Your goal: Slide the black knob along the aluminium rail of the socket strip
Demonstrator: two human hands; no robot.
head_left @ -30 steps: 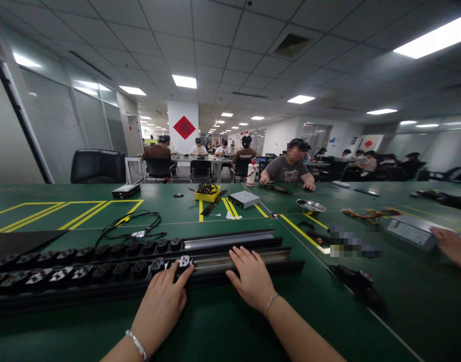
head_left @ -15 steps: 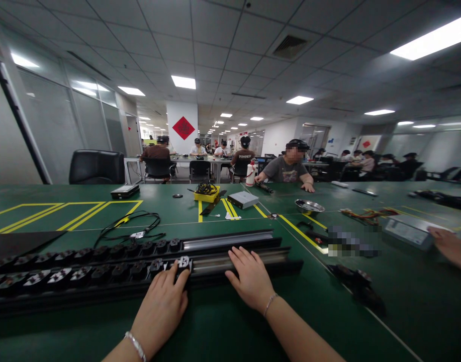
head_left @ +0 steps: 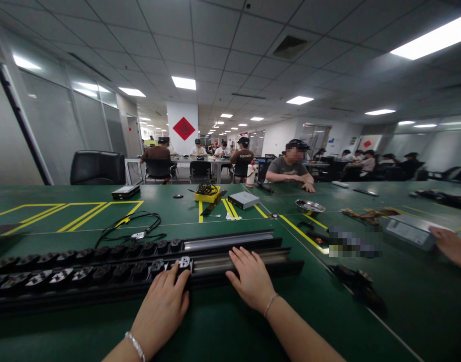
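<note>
Two long black power tracks [head_left: 211, 265] lie side by side on the green table, each filled on the left with a row of dark and white-faced socket modules [head_left: 60, 275]. The right stretch of both tracks shows a bare metallic channel. My left hand [head_left: 160, 296] has its index finger and thumb at the sides of the last socket module [head_left: 184, 261] in the nearer track, a white-faced one. Flat on the same track's bare part, my right hand [head_left: 251, 279] rests with fingers stretched out, holding nothing.
Behind the tracks are a coiled black cable [head_left: 130, 226], a yellow tray [head_left: 207, 193] of cables, a grey box [head_left: 243, 200] and a metal bowl [head_left: 309, 206]. At right, another person's hand [head_left: 451, 246] touches a metal case [head_left: 409, 231]. A co-worker [head_left: 290, 168] sits opposite.
The co-worker opposite has drawn an arm in from the dark item on the table. A dark sheet at the left has shifted away leftward. My hands stay in place.
</note>
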